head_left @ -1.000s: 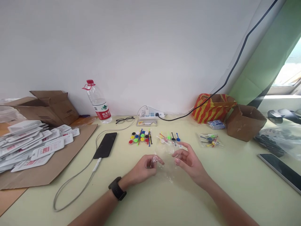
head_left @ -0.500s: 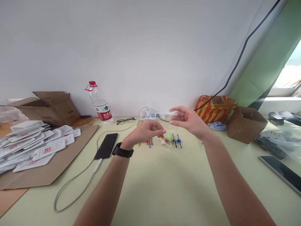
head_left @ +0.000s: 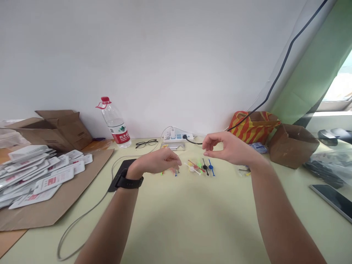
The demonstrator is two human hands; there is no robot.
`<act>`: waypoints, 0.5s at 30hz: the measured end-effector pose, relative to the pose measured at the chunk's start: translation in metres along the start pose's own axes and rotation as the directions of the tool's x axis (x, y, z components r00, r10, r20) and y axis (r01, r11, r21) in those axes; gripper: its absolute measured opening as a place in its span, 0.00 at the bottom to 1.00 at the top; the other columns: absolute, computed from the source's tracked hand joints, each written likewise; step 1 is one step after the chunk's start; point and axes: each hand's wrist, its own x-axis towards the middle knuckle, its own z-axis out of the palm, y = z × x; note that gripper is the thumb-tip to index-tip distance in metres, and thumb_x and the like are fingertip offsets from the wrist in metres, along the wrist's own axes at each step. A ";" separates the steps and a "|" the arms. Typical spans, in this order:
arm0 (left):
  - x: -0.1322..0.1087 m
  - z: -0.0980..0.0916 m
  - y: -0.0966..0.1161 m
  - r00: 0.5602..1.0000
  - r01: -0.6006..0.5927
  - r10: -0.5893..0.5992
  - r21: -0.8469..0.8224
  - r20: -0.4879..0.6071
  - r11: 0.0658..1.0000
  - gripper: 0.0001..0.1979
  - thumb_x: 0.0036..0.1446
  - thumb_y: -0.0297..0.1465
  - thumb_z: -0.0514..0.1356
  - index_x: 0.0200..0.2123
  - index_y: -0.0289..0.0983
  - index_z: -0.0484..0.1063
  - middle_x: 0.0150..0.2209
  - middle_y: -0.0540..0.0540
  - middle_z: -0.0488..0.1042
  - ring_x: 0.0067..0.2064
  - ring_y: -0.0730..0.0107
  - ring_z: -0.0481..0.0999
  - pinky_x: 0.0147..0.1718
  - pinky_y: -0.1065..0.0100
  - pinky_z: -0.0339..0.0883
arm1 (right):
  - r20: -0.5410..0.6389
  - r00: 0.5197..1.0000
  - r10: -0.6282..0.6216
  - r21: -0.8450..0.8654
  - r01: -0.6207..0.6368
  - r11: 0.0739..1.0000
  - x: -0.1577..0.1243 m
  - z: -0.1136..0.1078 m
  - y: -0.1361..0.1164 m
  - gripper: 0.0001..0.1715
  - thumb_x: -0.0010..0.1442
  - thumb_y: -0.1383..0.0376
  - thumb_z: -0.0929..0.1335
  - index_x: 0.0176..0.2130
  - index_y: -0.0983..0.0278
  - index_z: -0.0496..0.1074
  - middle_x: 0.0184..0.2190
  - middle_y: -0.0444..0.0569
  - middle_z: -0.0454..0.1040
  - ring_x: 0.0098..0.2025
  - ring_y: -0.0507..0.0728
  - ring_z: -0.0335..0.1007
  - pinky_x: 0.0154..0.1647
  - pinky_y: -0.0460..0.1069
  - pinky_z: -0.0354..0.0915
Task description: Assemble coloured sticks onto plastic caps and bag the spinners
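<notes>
Far left, a heap of white cards (head_left: 44, 172) lay on a flat cardboard sheet (head_left: 49, 216), open cardboard box (head_left: 73, 130) behind it. Next, a big water bottle (head_left: 117, 130) with a red cap stood near the wall. Dark phone (head_left: 123, 168) lay on the tabletop (head_left: 198, 220), partly covered by the left wrist and its black watch (head_left: 129, 182); glasses (head_left: 147, 143) sat farther back. Left hand (head_left: 156, 161) was bent over some small coloured pieces (head_left: 176, 172), mostly hidden; its fingers curled close to the thumb, couldn't tell if anything was pinched. Power strip (head_left: 178, 137) behind. Coloured arrow pieces (head_left: 205, 167), black and blue ones rightmost, lay on the tabletop between the two hands, nearer the right. Right hand (head_left: 227, 146) hung just above and beside them, fingers curved, a gap to the thumb, nothing seen in it. Clear packet (head_left: 243, 171) half behind the right forearm, then striped bag (head_left: 251, 126), brown carton (head_left: 291, 146), dark flat device (head_left: 332, 200) at the edge
</notes>
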 end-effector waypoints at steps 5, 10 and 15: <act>-0.002 0.005 0.017 0.998 -0.056 0.053 0.077 0.044 0.995 0.23 0.67 0.47 0.55 0.33 0.37 0.81 0.29 0.47 0.76 0.28 0.68 0.72 0.26 0.70 0.60 | 0.049 0.998 -0.033 0.003 0.033 0.999 -0.003 0.008 -0.017 0.06 0.60 0.61 0.70 0.33 0.60 0.75 0.36 0.47 0.80 0.43 0.60 0.75 0.48 0.54 0.68; -0.009 0.003 0.028 0.996 -0.075 0.070 0.092 0.056 0.993 0.24 0.70 0.48 0.52 0.41 0.39 0.81 0.34 0.46 0.78 0.32 0.66 0.74 0.30 0.70 0.64 | 0.032 0.999 -0.008 0.036 0.007 0.999 -0.005 0.002 -0.014 0.06 0.63 0.62 0.68 0.36 0.60 0.75 0.38 0.47 0.81 0.45 0.59 0.76 0.50 0.54 0.69; -0.010 0.006 0.032 0.995 -0.094 0.093 0.034 0.017 0.995 0.23 0.69 0.48 0.54 0.43 0.40 0.82 0.39 0.46 0.80 0.33 0.66 0.77 0.32 0.70 0.66 | 0.120 0.993 0.007 0.031 -0.011 0.999 -0.007 -0.005 -0.009 0.11 0.64 0.57 0.70 0.41 0.59 0.80 0.42 0.47 0.82 0.47 0.60 0.77 0.50 0.54 0.69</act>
